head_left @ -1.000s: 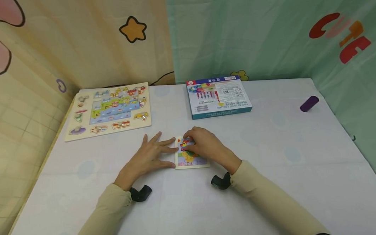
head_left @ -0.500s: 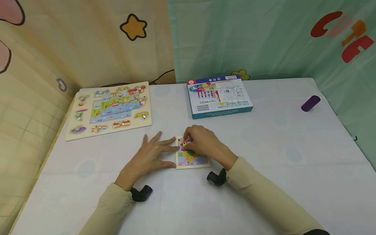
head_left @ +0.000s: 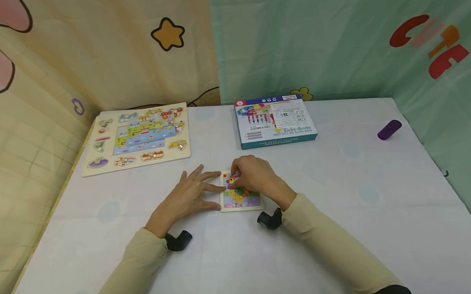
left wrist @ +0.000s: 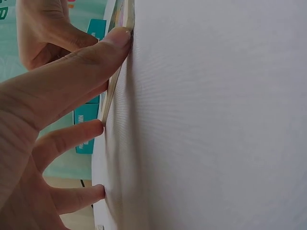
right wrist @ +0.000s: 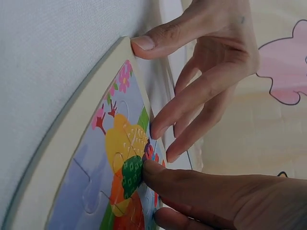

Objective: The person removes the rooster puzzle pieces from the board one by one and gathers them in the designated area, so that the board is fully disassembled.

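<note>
A small jigsaw puzzle (head_left: 241, 201) with a rooster picture lies in a pale frame at the middle of the table. My left hand (head_left: 188, 195) spreads its fingers along the frame's left side; in the left wrist view the thumb (left wrist: 117, 38) touches its edge. Over the puzzle's upper part, my right hand (head_left: 257, 176) curls its fingers. Its thumb and forefinger pinch a puzzle piece (head_left: 231, 180) near the rooster's head, and the thumb (right wrist: 156, 172) presses on the picture in the right wrist view. That hand covers the puzzle's upper right.
A large wooden knob puzzle board (head_left: 140, 158) lies at the back left, with two pictured sheets on it. Behind the small puzzle is a flat box (head_left: 276, 122). A purple cylinder (head_left: 389, 130) lies far right. Curtains (head_left: 294, 42) border the table's back and sides.
My right wrist has shifted slightly inward and forward, while its fingertips stay at the same part of the puzzle. The left hand has hardly moved.
</note>
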Action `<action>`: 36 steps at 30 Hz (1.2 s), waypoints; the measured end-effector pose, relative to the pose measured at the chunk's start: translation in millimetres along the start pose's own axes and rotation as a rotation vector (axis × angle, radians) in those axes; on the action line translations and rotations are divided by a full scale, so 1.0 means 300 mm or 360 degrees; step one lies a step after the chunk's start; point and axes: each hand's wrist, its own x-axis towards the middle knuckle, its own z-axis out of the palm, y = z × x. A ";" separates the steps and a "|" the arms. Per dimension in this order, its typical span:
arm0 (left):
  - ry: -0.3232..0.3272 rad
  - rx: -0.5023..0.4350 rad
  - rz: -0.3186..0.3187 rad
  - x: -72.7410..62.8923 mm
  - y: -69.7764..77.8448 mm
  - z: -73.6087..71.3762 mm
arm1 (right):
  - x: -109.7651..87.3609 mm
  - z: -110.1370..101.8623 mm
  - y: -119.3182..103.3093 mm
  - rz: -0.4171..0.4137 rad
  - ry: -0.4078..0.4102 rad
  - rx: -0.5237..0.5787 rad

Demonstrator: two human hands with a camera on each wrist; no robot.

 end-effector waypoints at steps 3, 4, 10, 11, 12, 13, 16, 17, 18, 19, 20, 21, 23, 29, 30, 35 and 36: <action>-0.0003 -0.0007 -0.0013 0.001 -0.001 0.000 | 0.002 -0.002 -0.004 -0.0009 0.0000 -0.0004; -0.0003 -0.0009 -0.0015 0.001 -0.001 0.000 | 0.003 -0.002 -0.005 -0.0010 -0.0002 -0.0002; 0.0009 0.0004 0.0016 -0.002 -0.003 0.000 | 0.006 0.001 -0.008 0.0004 -0.0014 0.0023; 0.0012 0.0017 0.0027 -0.002 -0.003 0.000 | 0.006 0.001 -0.009 0.0006 -0.0017 0.0024; 0.0014 0.0031 0.0041 -0.003 -0.004 0.000 | 0.007 0.002 -0.009 0.0008 -0.0020 0.0025; 0.0015 0.0048 0.0057 -0.004 -0.004 0.000 | 0.007 0.001 -0.010 0.0007 -0.0024 0.0022; 0.0003 0.0083 0.0088 -0.005 -0.007 0.001 | 0.009 -0.002 -0.011 0.0016 -0.0042 0.0033; -0.0001 0.0093 0.0101 -0.004 -0.007 0.001 | 0.011 -0.003 -0.010 0.0021 -0.0052 0.0046; -0.0006 0.0098 0.0110 -0.004 -0.008 0.002 | 0.012 -0.005 -0.009 0.0026 -0.0062 0.0063; -0.0011 0.0099 0.0116 -0.003 -0.009 0.003 | 0.014 -0.006 -0.008 0.0029 -0.0074 0.0083; -0.0016 0.0098 0.0121 -0.003 -0.010 0.004 | 0.015 -0.007 -0.006 0.0033 -0.0089 0.0108; -0.0018 0.0099 0.0124 -0.002 -0.011 0.004 | 0.017 -0.008 -0.005 0.0036 -0.0104 0.0133; -0.0026 0.0092 0.0122 -0.002 -0.011 0.004 | 0.018 -0.009 -0.002 0.0037 -0.0134 0.0184; -0.0042 0.0061 0.0100 -0.004 -0.009 0.006 | 0.021 -0.005 0.004 0.0042 -0.0185 0.0285; -0.0041 0.0056 0.0097 -0.005 -0.009 0.006 | 0.022 -0.004 0.006 0.0038 -0.0186 0.0297; -0.0027 0.0006 0.0078 -0.006 -0.006 0.004 | 0.024 0.002 0.013 -0.0016 -0.0151 0.0315; -0.0025 -0.0002 0.0075 -0.007 -0.005 0.003 | 0.025 0.002 0.015 -0.0031 -0.0140 0.0305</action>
